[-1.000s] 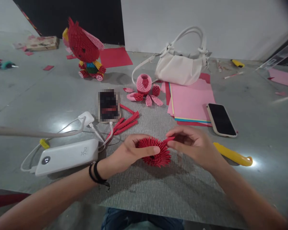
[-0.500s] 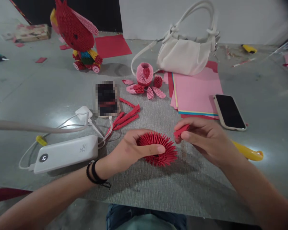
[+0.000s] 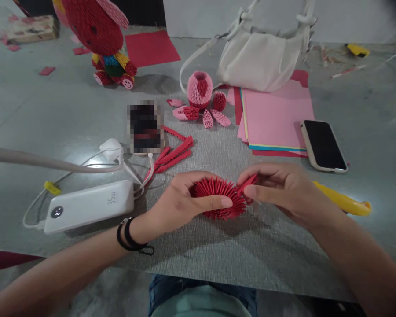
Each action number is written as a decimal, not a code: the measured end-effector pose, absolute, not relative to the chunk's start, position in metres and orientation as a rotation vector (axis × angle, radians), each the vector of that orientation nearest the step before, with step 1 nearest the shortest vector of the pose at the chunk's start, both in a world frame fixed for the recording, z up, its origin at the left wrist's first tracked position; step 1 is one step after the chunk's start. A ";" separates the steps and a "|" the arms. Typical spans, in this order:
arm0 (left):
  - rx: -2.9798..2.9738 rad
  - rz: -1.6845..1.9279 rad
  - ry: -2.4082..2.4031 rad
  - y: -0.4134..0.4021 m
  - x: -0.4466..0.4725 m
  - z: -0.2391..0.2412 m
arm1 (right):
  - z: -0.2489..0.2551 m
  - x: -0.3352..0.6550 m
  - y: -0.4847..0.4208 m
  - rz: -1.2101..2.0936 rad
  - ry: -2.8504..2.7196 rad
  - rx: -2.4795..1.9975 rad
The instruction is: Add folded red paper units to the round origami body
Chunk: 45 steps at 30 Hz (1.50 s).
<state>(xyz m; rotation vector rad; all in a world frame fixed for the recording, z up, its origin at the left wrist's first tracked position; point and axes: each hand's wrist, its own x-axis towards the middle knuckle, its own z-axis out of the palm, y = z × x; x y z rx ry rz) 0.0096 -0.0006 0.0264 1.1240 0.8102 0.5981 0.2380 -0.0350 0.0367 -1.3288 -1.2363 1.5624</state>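
Against the spiky red paper ring (image 3: 221, 193) gripped by the left hand (image 3: 181, 200), a red paper wedge (image 3: 249, 181) pinched by the right hand (image 3: 284, 191) was brought back.

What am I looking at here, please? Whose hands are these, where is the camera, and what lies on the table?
There is no machine here: a person works with two bare hands, and the camera sits on that person's head, looking forward and down. The left hand grips a red spiky paper ring. The right hand pinches a small red folded piece at the ring's right edge. On the grey table lie a white power bank, a phone with a cable, red paper strips, a pink paper vase, a stack of pink paper, a black phone, a yellow tool and a white handbag. A red paper figure stands at the back.
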 end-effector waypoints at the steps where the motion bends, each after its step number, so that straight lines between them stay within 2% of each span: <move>1: 1.152 0.595 0.820 -0.001 0.010 0.026 | 0.038 0.238 -0.035 1.558 -1.259 -1.344; 17: 1.616 0.547 0.906 0.003 0.007 0.022 | 0.039 0.233 -0.036 1.399 -1.439 -1.486; 36: 1.556 0.575 0.957 0.001 0.006 0.017 | 0.036 0.229 -0.038 1.429 -1.297 -1.434; 45: 1.539 0.585 0.954 0.003 0.007 0.019 | 0.037 0.228 -0.038 1.373 -1.436 -1.433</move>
